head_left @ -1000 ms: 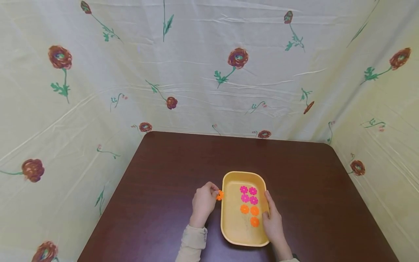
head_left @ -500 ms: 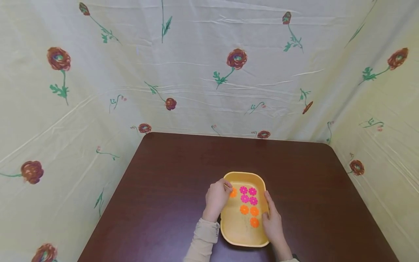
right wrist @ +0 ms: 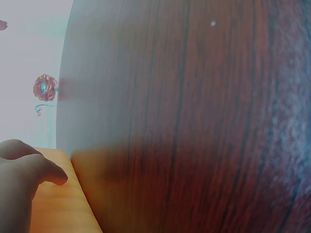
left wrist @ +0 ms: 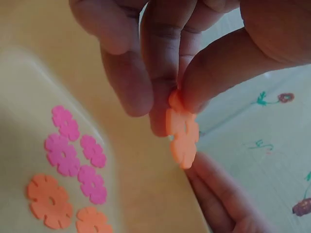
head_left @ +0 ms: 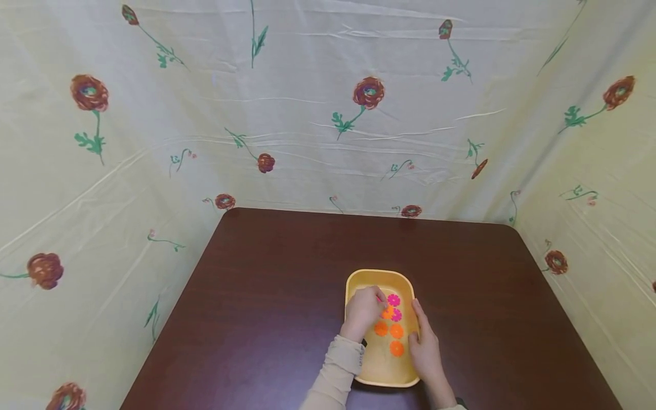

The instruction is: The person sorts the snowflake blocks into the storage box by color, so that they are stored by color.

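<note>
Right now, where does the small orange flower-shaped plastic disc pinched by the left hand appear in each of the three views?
Head view: the small orange flower-shaped plastic disc sits low, right of centre, at the left hand's fingertips, over the tray.
Left wrist view: the disc is at centre, pinched between thumb and fingers.
Right wrist view: not in it.
Shared landmark: the yellow plastic tray.

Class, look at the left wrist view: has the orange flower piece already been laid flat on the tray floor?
No: the left hand holds the orange flower piece pinched between its fingers, lifted above the yellow tray.
</note>
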{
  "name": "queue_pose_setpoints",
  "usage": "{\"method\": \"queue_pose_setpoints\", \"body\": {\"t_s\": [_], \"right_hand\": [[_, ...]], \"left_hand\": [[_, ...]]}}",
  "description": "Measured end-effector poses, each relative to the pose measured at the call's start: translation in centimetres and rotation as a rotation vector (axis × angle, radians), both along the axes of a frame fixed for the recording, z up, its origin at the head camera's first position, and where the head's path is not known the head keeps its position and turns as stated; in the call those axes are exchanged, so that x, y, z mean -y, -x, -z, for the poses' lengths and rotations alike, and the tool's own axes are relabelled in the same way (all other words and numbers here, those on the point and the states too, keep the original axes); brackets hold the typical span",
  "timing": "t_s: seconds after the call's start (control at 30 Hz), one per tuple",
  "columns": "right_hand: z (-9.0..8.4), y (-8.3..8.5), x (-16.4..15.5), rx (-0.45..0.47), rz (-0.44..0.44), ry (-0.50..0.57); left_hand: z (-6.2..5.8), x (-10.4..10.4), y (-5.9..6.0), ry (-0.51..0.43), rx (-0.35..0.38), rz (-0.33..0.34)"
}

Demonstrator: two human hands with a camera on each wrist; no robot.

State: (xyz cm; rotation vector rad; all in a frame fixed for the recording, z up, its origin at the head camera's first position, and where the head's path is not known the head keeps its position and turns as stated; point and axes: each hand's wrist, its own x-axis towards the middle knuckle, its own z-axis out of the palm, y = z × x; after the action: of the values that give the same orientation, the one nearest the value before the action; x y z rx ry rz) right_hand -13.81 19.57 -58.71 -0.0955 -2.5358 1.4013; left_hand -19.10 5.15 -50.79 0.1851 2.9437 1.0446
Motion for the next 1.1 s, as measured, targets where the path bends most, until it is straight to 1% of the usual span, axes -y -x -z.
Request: {"method": "queue_pose_setpoints", "body": {"t_s": [0.1, 0.23, 0.3, 0.37, 0.47, 0.53, 0.57, 0.77, 0.97, 1.1], "right_hand": [[0.0, 0.0, 0.0, 0.0, 0.002, -0.005], [0.1, 0.1, 0.0, -0.005, 0.001, -0.008], [0.2, 0.1, 0.0, -0.008, -0.004, -0.005], [0.2, 0.1, 0.0, -0.005, -0.004, 0.002], [0.2, 0.1, 0.0, 0.006, -0.007, 0.012], [0.1, 0.1, 0.0, 0.016, -0.008, 0.02], [0.0, 0.1, 0.0, 0.019, -0.01, 0.024], [-0.1, 0.1, 0.0, 0.017, -0.01, 0.028], [0.0, 0.1, 0.0, 0.033, -0.005, 0.032], [0.1, 0.2, -0.2, 0.06, -0.01, 0.04]], "left_hand": [[0.5, -0.4, 0.1, 0.027, 0.029, 0.022], [1.0, -0.8, 0.2, 0.075, 0.056, 0.027], [1.1, -0.9, 0.0, 0.116, 0.064, 0.033], [1.3, -1.0, -0.1, 0.154, 0.099, 0.039], [1.4, -1.2, -0.3, 0.209, 0.174, 0.044], [1.6, -1.4, -0.4, 0.241, 0.228, 0.036], [1.7, -1.5, -0.5, 0.256, 0.241, 0.035], [2.5, -2.1, -0.8, 0.37, 0.237, 0.02], [3.1, -2.6, -0.9, 0.437, 0.227, 0.03], [3.3, -2.8, -1.0, 0.472, 0.217, 0.018]]}}
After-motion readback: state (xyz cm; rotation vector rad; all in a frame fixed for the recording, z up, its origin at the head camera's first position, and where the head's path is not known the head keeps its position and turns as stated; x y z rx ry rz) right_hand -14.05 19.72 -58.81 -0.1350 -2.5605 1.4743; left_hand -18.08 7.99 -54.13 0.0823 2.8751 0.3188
